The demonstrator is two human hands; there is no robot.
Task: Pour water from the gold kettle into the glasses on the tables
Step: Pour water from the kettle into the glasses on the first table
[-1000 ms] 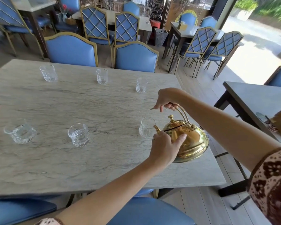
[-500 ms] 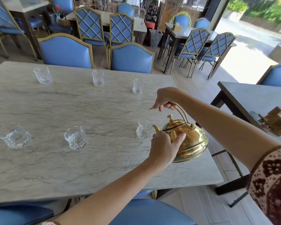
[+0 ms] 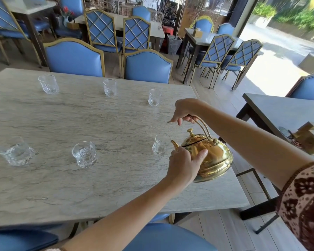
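Observation:
The gold kettle (image 3: 214, 158) hangs tilted above the right end of the marble table (image 3: 80, 187), its spout at the rim of the nearest glass (image 3: 160, 146). My right hand (image 3: 184, 110) grips the kettle's arched handle from above. My left hand (image 3: 184, 164) presses against the kettle's body just behind the spout. Two more glasses stand in the near row, one in the middle (image 3: 84, 153) and one at the left (image 3: 15, 151). Three glasses line the far side: left (image 3: 48, 84), middle (image 3: 110, 87), right (image 3: 154, 97).
Blue padded chairs (image 3: 147, 67) stand along the far side of the table, and another blue seat (image 3: 167, 238) is just below me. A second table (image 3: 279, 109) at the right carries a wooden holder (image 3: 307, 137). More tables and chairs fill the back.
The kettle and both hands keep nearly the same pose at the near right glass. The view has shifted slightly left and downward.

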